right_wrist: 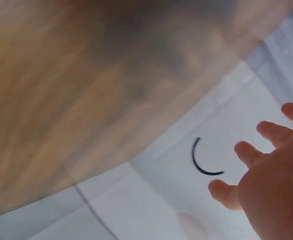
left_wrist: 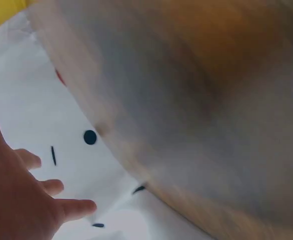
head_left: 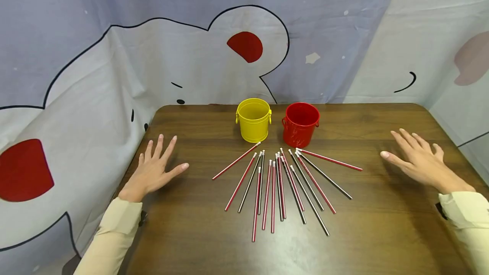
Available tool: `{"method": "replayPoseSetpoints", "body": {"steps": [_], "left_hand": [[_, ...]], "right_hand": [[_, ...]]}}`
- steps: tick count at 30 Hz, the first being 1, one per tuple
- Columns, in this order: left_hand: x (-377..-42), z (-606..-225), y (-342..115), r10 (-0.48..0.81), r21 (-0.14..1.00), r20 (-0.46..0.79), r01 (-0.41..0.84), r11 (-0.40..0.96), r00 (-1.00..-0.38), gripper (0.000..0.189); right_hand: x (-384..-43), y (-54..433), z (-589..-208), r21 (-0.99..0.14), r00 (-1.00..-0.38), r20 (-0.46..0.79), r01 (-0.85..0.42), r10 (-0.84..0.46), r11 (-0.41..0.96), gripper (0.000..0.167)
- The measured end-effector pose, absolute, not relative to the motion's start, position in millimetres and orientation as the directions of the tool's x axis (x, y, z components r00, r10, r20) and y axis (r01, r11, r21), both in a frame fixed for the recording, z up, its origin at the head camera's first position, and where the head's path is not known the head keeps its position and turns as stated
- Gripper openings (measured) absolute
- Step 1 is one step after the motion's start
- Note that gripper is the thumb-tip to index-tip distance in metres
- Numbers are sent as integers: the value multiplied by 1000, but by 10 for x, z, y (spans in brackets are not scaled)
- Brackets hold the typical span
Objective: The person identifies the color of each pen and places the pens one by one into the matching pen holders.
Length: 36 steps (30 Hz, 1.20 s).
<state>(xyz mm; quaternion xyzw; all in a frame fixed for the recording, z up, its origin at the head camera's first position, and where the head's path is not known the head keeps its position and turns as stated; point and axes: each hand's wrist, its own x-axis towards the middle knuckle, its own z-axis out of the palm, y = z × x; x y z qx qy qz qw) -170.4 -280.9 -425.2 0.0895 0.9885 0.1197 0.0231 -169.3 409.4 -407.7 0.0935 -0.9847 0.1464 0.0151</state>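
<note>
Several red-striped and black-striped pencils [head_left: 273, 198] with white eraser ends lie fanned out on the wooden table, their eraser ends toward the back. Behind them stand a yellow bucket [head_left: 254, 124] and, to its right, a red bucket [head_left: 299, 126], both upright with small side handles. My left hand [head_left: 153, 171] is spread with straight fingers over the table's left side, holding nothing. On the far right my right hand [head_left: 418, 160] is likewise spread, apart from the pencils. Each wrist view shows its own hand, the left hand [left_wrist: 21, 195] and the right hand [right_wrist: 276, 175], with nothing held.
The brown wooden table [head_left: 198, 232] has rounded back corners. A printed curtain [head_left: 183, 63] in grey, white and red hangs right behind its back edge and along its sides. In the left wrist view a bit of yellow bucket [left_wrist: 4, 11] shows at the top corner.
</note>
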Motion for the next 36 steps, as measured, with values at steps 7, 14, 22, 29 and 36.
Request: {"method": "replayPoseSetpoints", "body": {"steps": [7,14,22,29,36], "left_hand": [[-1753,-4205,-2653,195,335,-29,174,926,-980,90],[-1822,-4126,-2467,223,482,126,256,838,-967,100],[-1920,-4045,-2201,205,595,161,260,760,-966,102],[-2032,-4070,-2000,216,630,75,214,746,-974,105],[-2136,-4096,-1805,201,682,62,188,707,-978,109]], "right_hand": [[-1772,3877,-3891,-395,-971,106,-241,-216,886,69],[-1808,3599,-3784,-486,-977,88,-214,-197,847,62],[-1862,3233,-3805,-510,-957,208,-284,-204,812,37],[-1934,3078,-3955,-521,-937,231,-345,-260,781,21],[-1983,2929,-4021,-539,-913,251,-407,-321,737,15]]}}
